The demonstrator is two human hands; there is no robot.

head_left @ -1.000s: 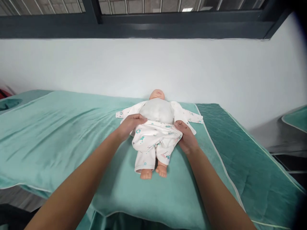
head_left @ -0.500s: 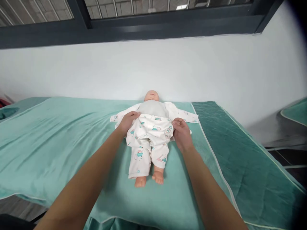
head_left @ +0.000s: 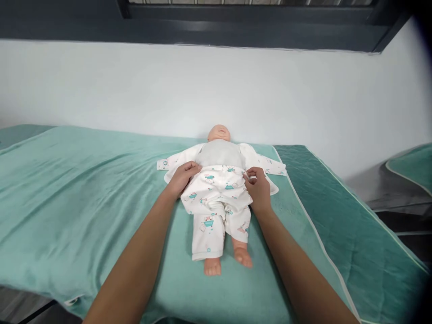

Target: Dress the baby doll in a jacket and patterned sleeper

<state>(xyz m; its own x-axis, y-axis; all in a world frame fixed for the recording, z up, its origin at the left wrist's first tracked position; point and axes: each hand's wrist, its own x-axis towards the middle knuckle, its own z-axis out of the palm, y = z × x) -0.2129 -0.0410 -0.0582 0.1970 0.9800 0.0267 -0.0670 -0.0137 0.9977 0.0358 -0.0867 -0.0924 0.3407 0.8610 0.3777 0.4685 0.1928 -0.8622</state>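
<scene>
We see a doll [head_left: 221,154] lying on its back on a light green blanket [head_left: 84,202], with its head toward the white wall [head_left: 216,90] and its feet toward us. The printed trousers [head_left: 218,191] are on its legs, and their waistband reaches the belly. Our left hand [head_left: 185,177] is at one side of this waistband, the fingers bent and grasping the cloth at its edge. Our right hand [head_left: 259,186] is at the other side — there the thumb and the forefinger pinch the fabric together. Both feet come out from the trouser legs; on our right side more of the ankle is visible. The cloth is bunched between the thighs. A white jacket [head_left: 248,155] lies open around the pale trunk, its printed sleeves spread to both sides. To our right we see a darker green quilted cover [head_left: 337,216] — beside the pale edging of the blanket. Above the wall is a dark window frame [head_left: 236,27].
</scene>
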